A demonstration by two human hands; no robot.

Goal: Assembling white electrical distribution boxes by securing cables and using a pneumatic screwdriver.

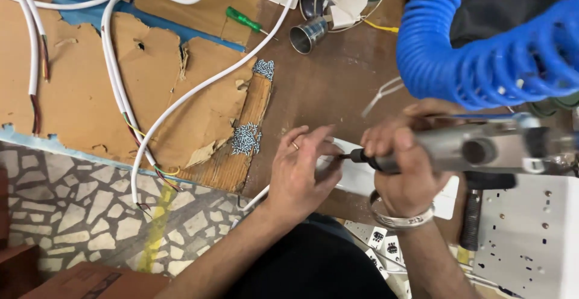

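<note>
A white plastic casing (356, 175) is held flat on the brown bench (325, 88) by the left hand (298, 175), whose fingers (313, 145) are curled narrow at the casing's near edge, apparently pinching a small fastener at the tool tip; the fastener itself cannot be made out. The hold steadies the casing against the push of the tool.

A pneumatic screwdriver (476, 151) is gripped in the right hand (401, 166), fingers wrapped fully round its black nose, with the bit brought level and just touching the left fingertips. The grip close to the bit appears chosen for control of the tip.

A blue coiled air hose (482, 45) hangs above and beyond the right fingers, feeding the tool. Two piles of small screws (246, 139) lie on a torn cardboard sheet (90, 94) just left of the left fingers, within reach. White cables (199, 88) run across the cardboard. A green-handled screwdriver (244, 19) and a metal cup (309, 35) are set well beyond the fingers.
</note>
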